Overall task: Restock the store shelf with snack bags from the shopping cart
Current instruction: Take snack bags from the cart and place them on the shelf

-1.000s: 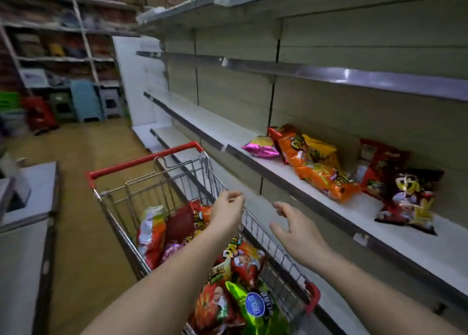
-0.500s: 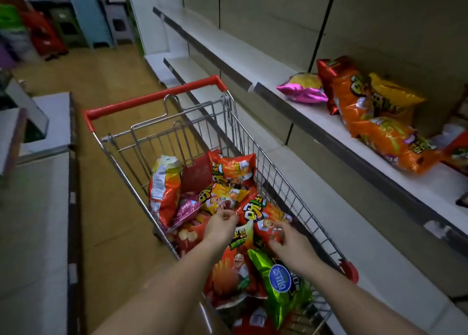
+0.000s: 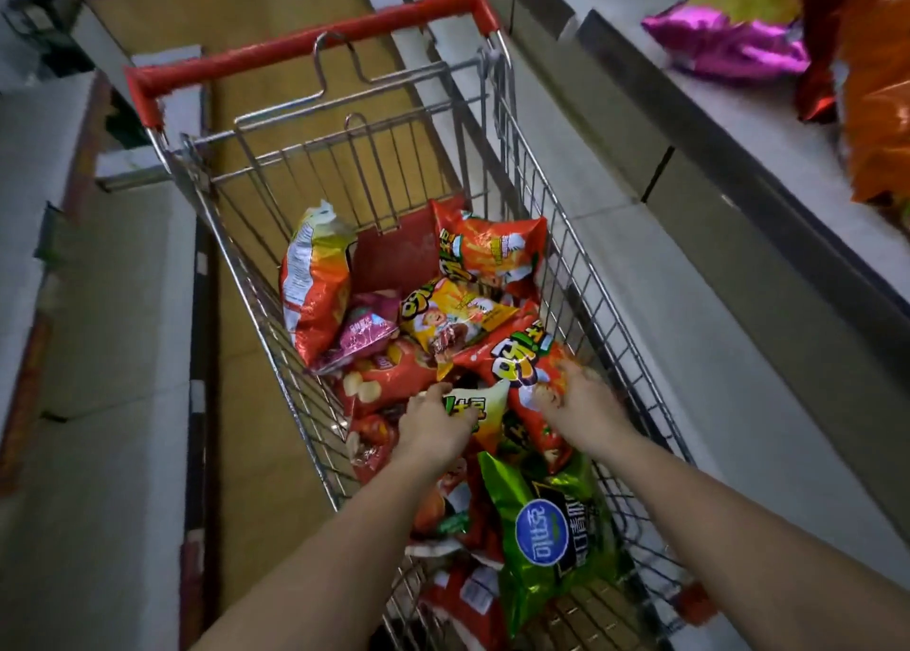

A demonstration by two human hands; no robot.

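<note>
shelf [image 3: 768, 123] holds few bags, restock barely begun | cart [image 3: 581, 276] mostly full | my left hand [image 3: 433, 421] grasps yellow bag [image 3: 480, 407] | right hand [image 3: 576, 404] apparently grasps orange bag [image 3: 522, 360]

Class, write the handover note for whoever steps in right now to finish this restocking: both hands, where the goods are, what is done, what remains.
Left hand: gripping a yellow-topped snack bag in the cart.
Right hand: curled on an orange snack bag beside it.
Neither bag looks lifted clear of the pile yet.
Done: a pink bag and orange bags lie on the shelf.
Left: lift out both bags and shelve them, then the rest, including the green bag.
</note>
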